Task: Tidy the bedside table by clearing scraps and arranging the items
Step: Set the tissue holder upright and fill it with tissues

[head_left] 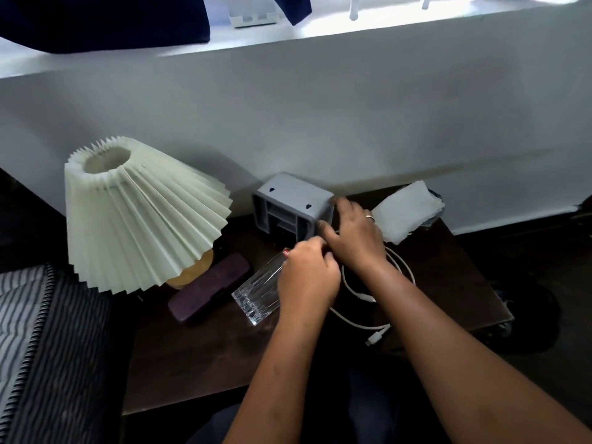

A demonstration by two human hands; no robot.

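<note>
Both hands meet over the middle of the dark wooden bench (198, 357). The left hand (307, 277) has its fingers (315, 248) curled and pinched on something small; a scrap with a red tip (286, 252) peeks out just beyond the knuckles, and I cannot tell what it is. Beneath and just left of that hand a clear ribbed drinking glass (256, 294) lies on its side, its thick base toward me; whether the palm touches it is hidden.

The right hand (355, 238), a ring (370, 217) on one finger, lies palm down with its fingers (344, 208) spread loose, gripping nothing I can see. Its fingertips reach the near corner of a grey plastic organiser (293, 205), which lies tipped over against the wall with its compartments facing the lamp. The thumb comes down to meet the left fingers.

Under the right wrist a white charging cable (368, 298) runs in loose loops, its plug ends lying toward the bench's front edge. Just beyond the ringed finger, to the right, a white folded tissue (407, 213) rests at the back corner.

Left of the left fingers, a dark purple case (208, 288) lies diagonally beside the glass. Farther left stands a lamp with a pleated cream shade (141, 216) tilted askew on its wooden base (192, 270). A striped bedcover (35, 347) fills the far left.
</note>
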